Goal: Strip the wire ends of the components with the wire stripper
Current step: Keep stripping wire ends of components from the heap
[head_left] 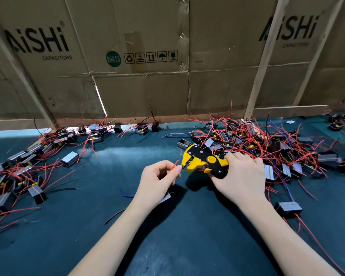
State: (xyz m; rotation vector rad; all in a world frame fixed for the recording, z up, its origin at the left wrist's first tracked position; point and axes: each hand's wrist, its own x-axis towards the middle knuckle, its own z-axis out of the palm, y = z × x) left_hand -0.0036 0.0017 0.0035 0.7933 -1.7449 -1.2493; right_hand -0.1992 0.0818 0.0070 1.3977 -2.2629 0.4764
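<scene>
My right hand (pixel 240 176) grips the handles of a yellow and black wire stripper (pixel 202 160), whose jaws point left. My left hand (pixel 157 181) pinches a short red wire (pixel 174 165) between thumb and forefinger, its tip just left of the jaws. A small grey component (pixel 166 198) pokes out from under my left palm, mostly hidden. A blue wire (pixel 126 194) trails left of my wrist on the dark green mat (pixel 167 236).
A big heap of grey box components with red wires (pixel 277 148) lies right and behind the stripper. A smaller spread of such components (pixel 28 166) covers the left side. Cardboard sheets (pixel 139 92) on a wooden frame wall off the far edge.
</scene>
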